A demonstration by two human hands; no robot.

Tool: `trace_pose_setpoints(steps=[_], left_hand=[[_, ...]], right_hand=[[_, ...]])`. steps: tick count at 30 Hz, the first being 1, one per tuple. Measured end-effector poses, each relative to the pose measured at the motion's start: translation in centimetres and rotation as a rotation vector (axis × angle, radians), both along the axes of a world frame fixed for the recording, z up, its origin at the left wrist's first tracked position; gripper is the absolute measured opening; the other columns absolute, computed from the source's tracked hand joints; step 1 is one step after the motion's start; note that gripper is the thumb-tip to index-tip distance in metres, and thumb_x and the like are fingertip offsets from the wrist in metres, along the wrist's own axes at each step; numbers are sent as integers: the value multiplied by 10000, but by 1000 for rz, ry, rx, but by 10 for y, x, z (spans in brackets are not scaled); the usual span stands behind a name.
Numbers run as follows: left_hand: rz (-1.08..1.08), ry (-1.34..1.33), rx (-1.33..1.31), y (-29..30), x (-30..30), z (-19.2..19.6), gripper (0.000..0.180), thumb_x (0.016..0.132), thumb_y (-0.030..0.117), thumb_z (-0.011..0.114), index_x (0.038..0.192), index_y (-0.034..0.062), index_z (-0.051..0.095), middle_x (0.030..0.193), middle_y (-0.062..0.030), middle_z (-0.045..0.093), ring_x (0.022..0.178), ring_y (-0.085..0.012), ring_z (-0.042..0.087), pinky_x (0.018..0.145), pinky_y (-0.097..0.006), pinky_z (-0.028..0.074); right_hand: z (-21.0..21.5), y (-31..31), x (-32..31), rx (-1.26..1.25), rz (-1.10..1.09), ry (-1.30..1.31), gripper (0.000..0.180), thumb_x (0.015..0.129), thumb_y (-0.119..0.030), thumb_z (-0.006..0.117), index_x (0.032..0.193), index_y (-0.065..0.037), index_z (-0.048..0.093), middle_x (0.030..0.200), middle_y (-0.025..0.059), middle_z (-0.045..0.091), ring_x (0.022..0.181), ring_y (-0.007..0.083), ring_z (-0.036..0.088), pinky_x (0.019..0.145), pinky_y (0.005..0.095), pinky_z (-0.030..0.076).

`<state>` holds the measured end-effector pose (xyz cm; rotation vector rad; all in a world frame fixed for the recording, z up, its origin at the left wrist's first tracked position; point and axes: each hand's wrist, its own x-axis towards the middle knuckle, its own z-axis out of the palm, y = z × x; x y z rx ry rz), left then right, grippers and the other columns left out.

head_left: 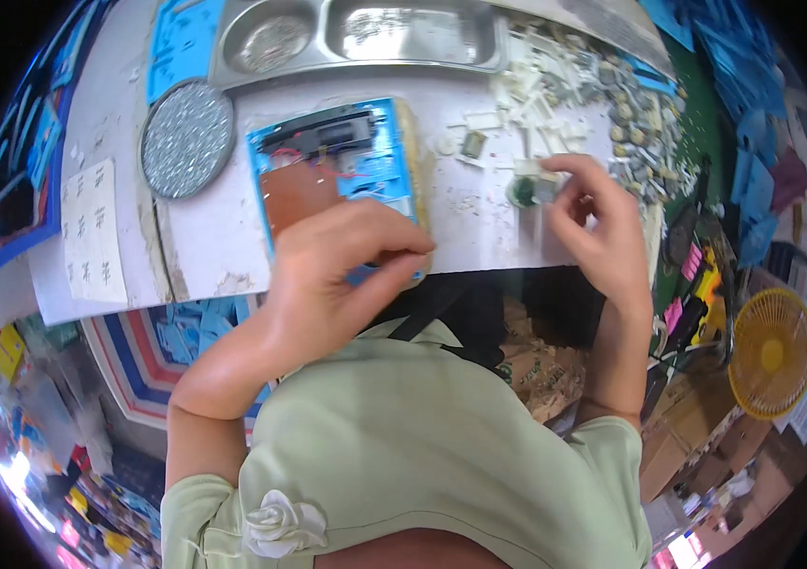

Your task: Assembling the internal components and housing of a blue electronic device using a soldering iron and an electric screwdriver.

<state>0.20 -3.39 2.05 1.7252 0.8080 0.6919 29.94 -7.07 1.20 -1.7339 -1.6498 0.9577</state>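
Covering part of the blue casing: it's the left hand, fingers bent, thumb and forefinger tips close together by the casing's near right corner; whether anything tiny sits between them, I cannot tell.
Blue casing: and there it lies, on the white tabletop, open side up, a little askew.
Inside the casing: a black strip across the far end, a brown sheet on the left, thin red wires near both!
Right hand: out to the right of the casing, thumb and forefinger curved, at a small pale piece with a green round part just beside; too blurred to call it gripped or free.
Loose parts: a crowded heap, whites and greys, beyond and right of the casing.
Steel tray: two compartments showing, past the casing's far end.
Round dish: left of the casing, full of small silvery pieces.
Yellow fan: well off to the casing's right.
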Motion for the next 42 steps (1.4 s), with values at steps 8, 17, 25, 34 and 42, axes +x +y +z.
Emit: trace_pose_setpoints(steps=[8,17,25,34,42], left_hand=[[95,-20,5,-13,-5,-18,330,899,-32,753,1196,-9,612,985,-106,721,871,-144,723,783,-283,597],[156,-101,48,-16,-7,-27,326,867,-37,756,1167,7,636,943,-104,697,810,-197,722,713,-316,607],[190,-53,555,-12,-12,-42,278,815,1,801,1055,31,664,914,-113,700,803,-304,706,685,-377,571],[115,-208,299,-6,-26,-31,253,797,-70,803,977,28,656,965,-155,750,839,-280,730,746,-359,589],[127,-98,404,-5,-28,-26,233,805,-61,793,983,19,667,1139,-162,656,924,-261,681,772,-345,571]], right_hand=[[-11,-6,-82,-354,6,1033,517,870,33,744,1356,15,567,864,-4,614,750,44,583,644,200,457],[-7,-1,-90,-352,-11,873,523,868,-11,772,1344,27,559,849,24,635,733,76,615,684,211,503],[1,2,-93,-20,109,381,452,807,-80,869,1207,-50,661,778,11,656,628,70,555,555,244,442],[-10,6,-102,520,368,233,398,734,-2,829,1088,-66,660,841,64,712,645,251,634,551,323,497],[-8,8,-101,588,442,210,421,727,26,808,1101,-64,638,903,79,709,691,268,657,584,357,532]])
